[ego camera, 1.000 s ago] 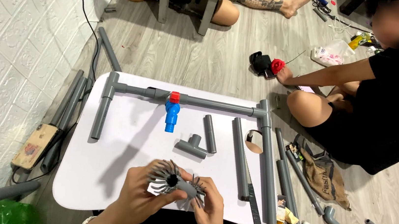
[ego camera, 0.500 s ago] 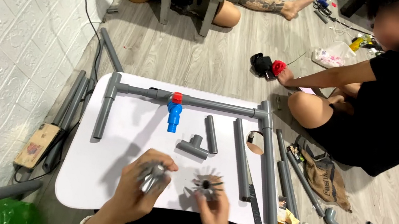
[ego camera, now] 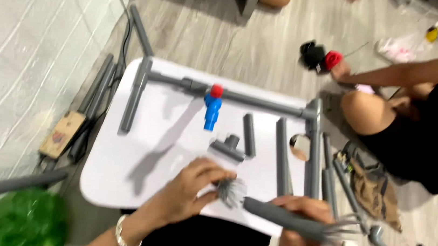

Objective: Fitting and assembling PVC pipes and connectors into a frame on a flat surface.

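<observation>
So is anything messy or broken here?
Nothing looks broken. Grey pipes lie scattered on the floor beside the white table. The left hand holds a spiky metal piece; the right hand holds a grey pipe.

A flat brown cardboard package [ego camera: 62,135] with a pale label lies on the floor, just left of the white worktop [ego camera: 115,182]. A crumpled clear plastic bag [ego camera: 397,49] with pink contents lies on the floor at the upper right.

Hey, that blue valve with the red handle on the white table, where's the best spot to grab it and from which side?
Grip the blue valve around its blue body, below the red handle, probably coming from the near, open end. Its far end joins the grey pipe run, so only the lower body stands free of other parts on the white table.
</observation>
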